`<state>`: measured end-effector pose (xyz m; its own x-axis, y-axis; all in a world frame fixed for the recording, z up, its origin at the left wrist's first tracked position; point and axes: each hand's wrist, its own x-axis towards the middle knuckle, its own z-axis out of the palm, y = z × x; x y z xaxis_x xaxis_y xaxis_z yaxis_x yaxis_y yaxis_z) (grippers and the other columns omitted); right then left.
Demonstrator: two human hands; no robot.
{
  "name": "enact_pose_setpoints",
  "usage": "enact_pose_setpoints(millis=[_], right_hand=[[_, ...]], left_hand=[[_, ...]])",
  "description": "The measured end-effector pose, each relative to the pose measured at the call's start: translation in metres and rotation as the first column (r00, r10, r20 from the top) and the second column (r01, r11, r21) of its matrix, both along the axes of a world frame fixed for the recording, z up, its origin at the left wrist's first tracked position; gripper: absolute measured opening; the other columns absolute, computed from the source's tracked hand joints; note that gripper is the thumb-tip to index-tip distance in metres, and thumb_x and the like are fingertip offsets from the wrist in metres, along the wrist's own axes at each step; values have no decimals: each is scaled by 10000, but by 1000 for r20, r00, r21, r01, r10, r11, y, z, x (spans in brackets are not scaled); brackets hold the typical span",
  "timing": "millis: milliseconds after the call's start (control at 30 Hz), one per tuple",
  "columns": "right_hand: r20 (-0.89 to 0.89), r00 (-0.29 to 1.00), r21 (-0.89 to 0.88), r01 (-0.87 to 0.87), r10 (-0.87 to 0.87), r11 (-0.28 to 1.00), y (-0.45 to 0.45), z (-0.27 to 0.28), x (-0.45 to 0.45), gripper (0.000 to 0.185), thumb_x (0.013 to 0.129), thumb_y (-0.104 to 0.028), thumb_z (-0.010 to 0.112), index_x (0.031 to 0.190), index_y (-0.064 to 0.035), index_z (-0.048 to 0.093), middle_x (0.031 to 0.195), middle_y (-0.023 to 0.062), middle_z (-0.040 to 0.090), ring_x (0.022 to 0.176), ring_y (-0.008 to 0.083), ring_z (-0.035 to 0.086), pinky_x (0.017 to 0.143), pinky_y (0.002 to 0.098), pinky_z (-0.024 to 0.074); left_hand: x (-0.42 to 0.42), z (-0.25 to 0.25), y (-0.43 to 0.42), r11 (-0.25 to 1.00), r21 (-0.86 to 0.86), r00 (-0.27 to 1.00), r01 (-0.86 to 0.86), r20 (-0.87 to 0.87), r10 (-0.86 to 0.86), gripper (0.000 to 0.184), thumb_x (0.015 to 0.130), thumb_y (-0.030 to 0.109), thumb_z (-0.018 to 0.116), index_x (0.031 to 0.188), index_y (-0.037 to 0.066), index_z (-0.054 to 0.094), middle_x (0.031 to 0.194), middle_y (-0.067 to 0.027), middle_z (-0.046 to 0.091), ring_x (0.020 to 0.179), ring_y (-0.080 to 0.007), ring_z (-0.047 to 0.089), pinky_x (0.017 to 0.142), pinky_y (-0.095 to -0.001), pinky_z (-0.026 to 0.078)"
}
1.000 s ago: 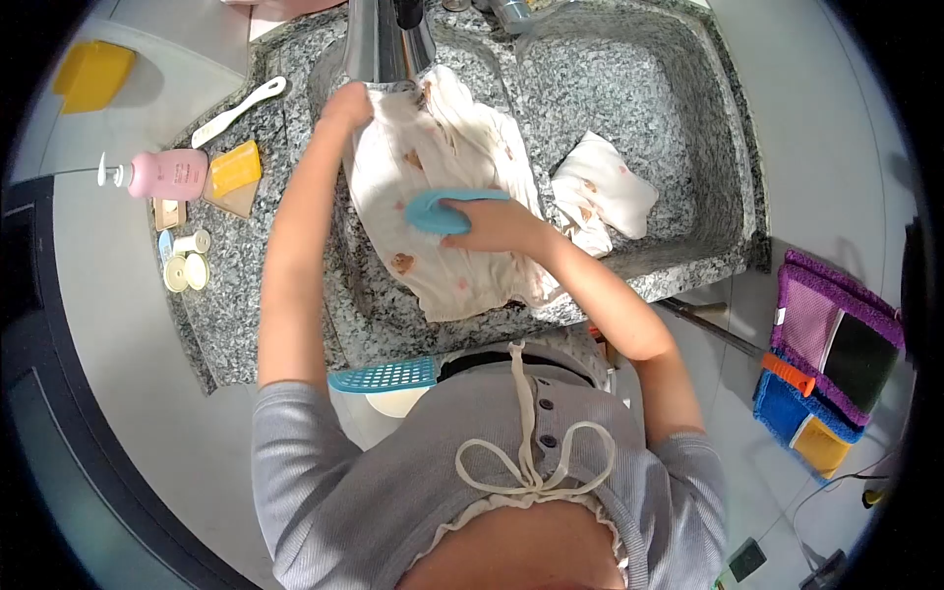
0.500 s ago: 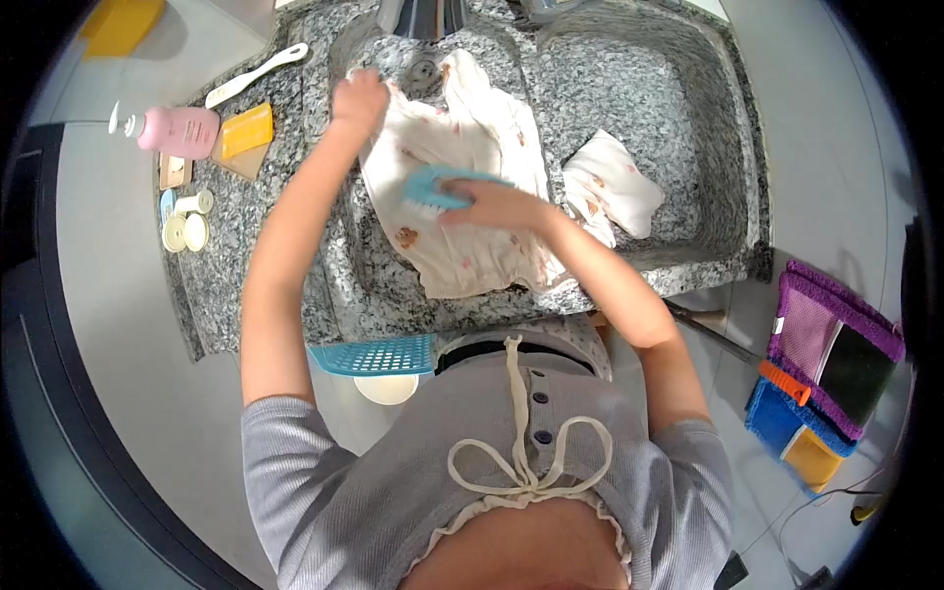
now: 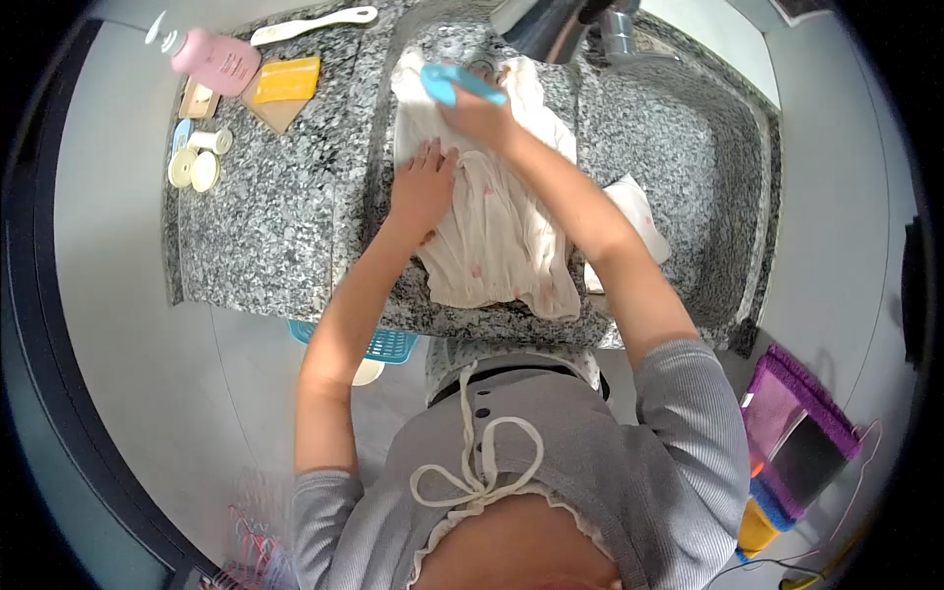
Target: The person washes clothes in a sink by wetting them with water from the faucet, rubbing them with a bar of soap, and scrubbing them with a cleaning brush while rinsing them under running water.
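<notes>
A wet-looking white garment (image 3: 487, 251) with small pinkish prints lies spread in the left basin of the granite sink. My left hand (image 3: 424, 189) rests flat on its left side, fingers stretched out. Wrapped round a light-blue scrub brush (image 3: 454, 83), my right hand (image 3: 480, 120) is at the garment's far end. The brush's underside is hidden, so I cannot tell whether the bristles touch the cloth. A second piece of white printed cloth (image 3: 634, 218) lies in the right basin, partly behind my right forearm.
On the left counter are a pink pump bottle (image 3: 218, 63), a yellow soap bar (image 3: 287, 80), a white-handled brush (image 3: 313, 24) and several small round containers (image 3: 205, 171). A metal faucet (image 3: 546, 28) overhangs the back. Below are a blue basket (image 3: 391, 346) and a purple-edged mop pad (image 3: 801, 433).
My right hand has carried the brush to the garment's far end. My left hand has come from the far left corner to lie flat nearer me. The whole view has shifted.
</notes>
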<state>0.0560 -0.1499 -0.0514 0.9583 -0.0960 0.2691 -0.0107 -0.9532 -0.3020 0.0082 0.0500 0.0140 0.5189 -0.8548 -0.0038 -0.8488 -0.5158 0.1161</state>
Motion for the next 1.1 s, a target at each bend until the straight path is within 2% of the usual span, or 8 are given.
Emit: enact_pose_setpoints(millis=[133,233,400,500,600,700,1000,1100], right_hand=[[-186,964,6,197,-192,980,12,66,-4,565,805,-366,486,1339,-221,370,1178,129,534,1002,308,564,803,411,476],[-7,1000,4,11,-11,1000,33,47,-32,628,765,-400,565,1331,-199,381,1078,129,576,973,308,554,825,428,473],[-381,916,-82,103,-127,991,-13,71,10,649,828,-503,460,1354,-142,339,1134,187,533,1083,300,512,899,415,431],[-445,894,362,230,-49,903,-13,106,-16,706,815,-535,467,1325,-59,359,1180,195,515,1082,326,503,917,400,406],[-273,961,442,94,34,892,-5,124,-79,652,783,-450,575,1252,-24,422,1164,230,520,1063,345,517,890,379,414],[-425,904,382,136,44,914,17,133,-150,609,742,-338,660,1234,-51,445,1122,200,540,1033,336,533,870,379,436],[-442,892,554,191,92,811,44,132,-190,587,759,-378,628,1213,-45,462,1144,186,531,1058,327,516,890,367,417],[-462,874,622,196,153,758,49,148,-190,602,777,-397,606,1225,-29,446,1181,192,511,1082,330,503,905,364,402]], left_hand=[[-3,13,-1,999,20,995,-50,-81,52,415,856,225,497,1261,144,457,1321,-125,426,1226,-278,406,961,-422,376],[-3,4,2,997,-34,996,-72,-60,69,419,842,218,511,1254,157,466,1321,-117,427,1220,-271,414,965,-425,370],[-4,9,3,996,-66,996,-52,-70,48,414,812,193,528,1222,145,491,1295,-117,453,1195,-264,439,946,-413,385],[1,14,1,995,-75,987,-61,-155,49,392,798,177,536,1185,119,518,1238,-122,498,1167,-270,458,926,-408,397],[20,30,-8,997,-34,962,-63,-267,51,354,792,167,537,1139,95,539,1183,-122,530,1114,-280,487,903,-420,408],[38,15,-28,992,-102,979,-70,-198,49,300,787,183,538,1056,54,568,1153,-124,542,1076,-296,496,901,-431,402],[54,-20,-114,969,-167,982,180,-22,-187,247,718,255,573,803,30,627,972,-147,590,996,-300,505,828,-416,426],[69,16,-91,965,-94,952,245,-167,-258,238,693,256,571,710,27,636,813,-167,610,877,-325,540,784,-413,443]])
